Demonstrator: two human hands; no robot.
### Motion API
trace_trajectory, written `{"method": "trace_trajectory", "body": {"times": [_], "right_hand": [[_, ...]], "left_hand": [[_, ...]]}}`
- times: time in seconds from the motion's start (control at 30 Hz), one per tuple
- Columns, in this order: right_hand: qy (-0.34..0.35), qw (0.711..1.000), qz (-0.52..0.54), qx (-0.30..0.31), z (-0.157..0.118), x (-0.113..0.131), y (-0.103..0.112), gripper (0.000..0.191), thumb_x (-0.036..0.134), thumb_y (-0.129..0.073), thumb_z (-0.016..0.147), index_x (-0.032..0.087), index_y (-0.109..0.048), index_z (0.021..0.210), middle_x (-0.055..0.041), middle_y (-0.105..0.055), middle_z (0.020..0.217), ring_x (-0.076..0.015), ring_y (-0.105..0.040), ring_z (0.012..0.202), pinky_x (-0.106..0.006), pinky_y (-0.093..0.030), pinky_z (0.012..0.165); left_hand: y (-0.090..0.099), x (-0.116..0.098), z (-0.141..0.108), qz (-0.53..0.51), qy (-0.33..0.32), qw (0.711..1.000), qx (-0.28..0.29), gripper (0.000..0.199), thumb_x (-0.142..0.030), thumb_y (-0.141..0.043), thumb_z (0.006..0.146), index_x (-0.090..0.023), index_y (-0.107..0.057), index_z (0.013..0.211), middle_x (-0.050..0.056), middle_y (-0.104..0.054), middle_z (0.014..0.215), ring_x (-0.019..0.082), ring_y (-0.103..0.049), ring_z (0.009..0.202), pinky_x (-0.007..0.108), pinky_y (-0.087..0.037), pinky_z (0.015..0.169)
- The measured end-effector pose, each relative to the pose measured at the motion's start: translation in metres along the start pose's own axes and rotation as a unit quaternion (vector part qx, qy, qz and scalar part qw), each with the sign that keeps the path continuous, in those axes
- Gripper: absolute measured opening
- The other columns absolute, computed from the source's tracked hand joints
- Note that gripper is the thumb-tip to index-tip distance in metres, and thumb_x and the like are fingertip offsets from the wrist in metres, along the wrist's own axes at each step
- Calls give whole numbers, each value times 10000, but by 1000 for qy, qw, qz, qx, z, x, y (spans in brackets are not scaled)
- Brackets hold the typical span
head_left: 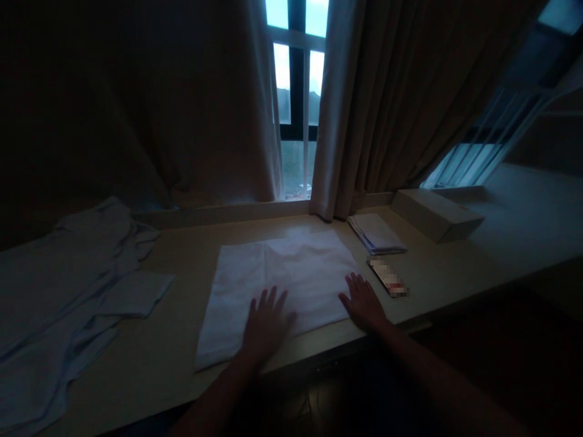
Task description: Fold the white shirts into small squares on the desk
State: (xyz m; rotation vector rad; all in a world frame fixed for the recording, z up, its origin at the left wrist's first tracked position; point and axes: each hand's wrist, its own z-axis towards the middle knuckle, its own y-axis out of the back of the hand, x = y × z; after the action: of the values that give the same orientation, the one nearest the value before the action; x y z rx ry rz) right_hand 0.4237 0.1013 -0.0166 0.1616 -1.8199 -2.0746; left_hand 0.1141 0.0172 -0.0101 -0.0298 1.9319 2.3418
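A white cloth (300, 273) lies spread in a rough rectangle on the table (182, 303), with faint creases across it. My left hand (268, 321) is over its near part, fingers spread and slightly blurred. At the cloth's right edge, my right hand (363, 303) rests flat with the fingers apart. Neither hand grips anything. Just beyond the right hand lies a phone-shaped flat object (386, 277), its face blurred out.
Loose white cloths (91, 255) are heaped at the left. A folded white cloth (377, 233) lies at the back right, beside a pale box (437, 213). Brown curtains (359, 109) hang behind the table around a window (296, 91). The room is dim.
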Motion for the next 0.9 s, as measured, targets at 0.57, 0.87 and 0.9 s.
{"method": "trace_trajectory", "body": {"times": [0.57,0.87,0.9], "right_hand": [[-2,1000,-7,-13,0,-2,-1,762,638,-159,952,124,-295,1498,-116,-223,1574,-265,-112,1466,-449,-81,1182],[-15,1000,1,0,0,-2,0,760,638,-185,947,129,-286,1502,-122,-214,1575,-266,-109,1466,-449,-60,1181],[-15,1000,6,1,0,-1,1,760,637,-188,946,129,-283,1503,-122,-212,1576,-265,-107,1466,-449,-59,1181]], "left_hand": [[11,117,-60,84,104,991,-3,748,-581,-246,908,-120,-270,1497,152,-280,1560,336,-230,1436,505,-209,1134],[19,113,-64,94,83,992,-3,737,-558,-243,905,-104,-297,1483,175,-293,1550,334,-213,1443,517,-206,1133],[20,113,-65,92,82,992,0,734,-552,-242,906,-102,-300,1482,178,-292,1549,338,-216,1442,520,-209,1131]]}}
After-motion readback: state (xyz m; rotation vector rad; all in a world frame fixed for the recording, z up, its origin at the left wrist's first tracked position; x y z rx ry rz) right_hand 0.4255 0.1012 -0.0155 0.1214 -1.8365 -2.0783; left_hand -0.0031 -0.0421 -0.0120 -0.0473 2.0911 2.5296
